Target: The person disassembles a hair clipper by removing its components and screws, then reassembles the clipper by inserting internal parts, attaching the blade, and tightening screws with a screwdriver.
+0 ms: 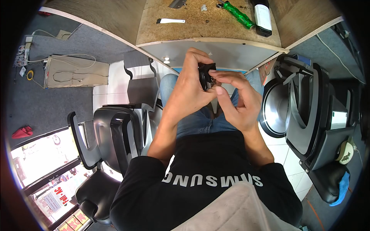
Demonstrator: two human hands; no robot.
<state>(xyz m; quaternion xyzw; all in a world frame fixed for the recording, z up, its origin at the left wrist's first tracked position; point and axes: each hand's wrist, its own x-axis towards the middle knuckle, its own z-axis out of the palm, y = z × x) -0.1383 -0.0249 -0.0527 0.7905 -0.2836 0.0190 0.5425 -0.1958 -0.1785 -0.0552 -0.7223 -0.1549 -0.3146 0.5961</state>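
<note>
Above the lap in blue jeans, a small black object (pixel 205 79) is clamped in the left hand's (pixel 189 79) fingers; the right hand's (pixel 241 98) fingers, slightly apart, meet its side. Beyond, a flat white-handled brush (pixel 172 21) lies on the brown wooden worktop (pixel 216 31).

The worn brown wooden worktop (pixel 192 29) looks rough and speckled, with a smoother pale wooden strip along its front edge. The ribbed green screwdriver handle (pixel 238 15) looks like glossy translucent plastic; the black bottle (pixel 263 19) near the right edge has a smooth pale label. The blue jeans (pixel 192 125) are matt cloth.
</note>
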